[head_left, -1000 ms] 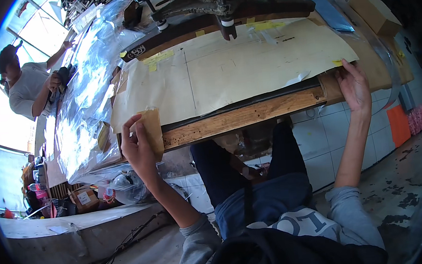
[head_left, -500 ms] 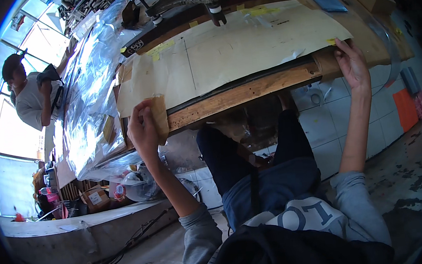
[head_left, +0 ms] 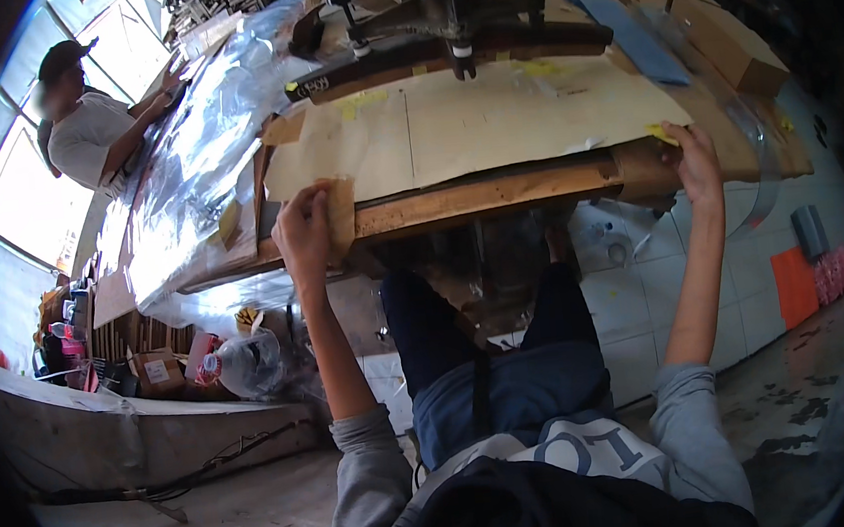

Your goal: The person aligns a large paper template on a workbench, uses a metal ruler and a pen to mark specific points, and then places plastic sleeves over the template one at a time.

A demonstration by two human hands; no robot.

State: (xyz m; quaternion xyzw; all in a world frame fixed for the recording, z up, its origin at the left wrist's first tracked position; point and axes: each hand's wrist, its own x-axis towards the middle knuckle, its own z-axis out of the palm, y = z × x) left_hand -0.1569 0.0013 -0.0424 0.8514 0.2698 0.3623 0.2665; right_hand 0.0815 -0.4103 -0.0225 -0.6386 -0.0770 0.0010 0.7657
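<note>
A wide cream paper sheet [head_left: 509, 115] lies across the front of the worktable, with a thin dark line drawn across it. My left hand [head_left: 302, 236] has its fingers closed at the sheet's near left corner, beside a brown tape-like patch [head_left: 342, 215]. At the near right corner, my right hand [head_left: 694, 161] pinches the edge, where a bit of yellow tape [head_left: 662, 132] shows. Under the sheet's near edge runs a wooden bar [head_left: 487, 198]. Along the far edge sits a dark clamp bar [head_left: 563, 42] with a metal bracket [head_left: 451, 20] above it.
Crinkled clear plastic [head_left: 202, 152] covers the table's left side, where a co-worker [head_left: 93, 122] stands. A blue strip [head_left: 617, 26] and a cardboard box [head_left: 724, 46] lie at the far right. Below left are a large clear bottle [head_left: 250, 364] and boxes.
My view has shifted, so the table and clamp sit differently in the picture. Both hands stay at the sheet's corners. The co-worker has lowered a dark item from the chest toward the table.
</note>
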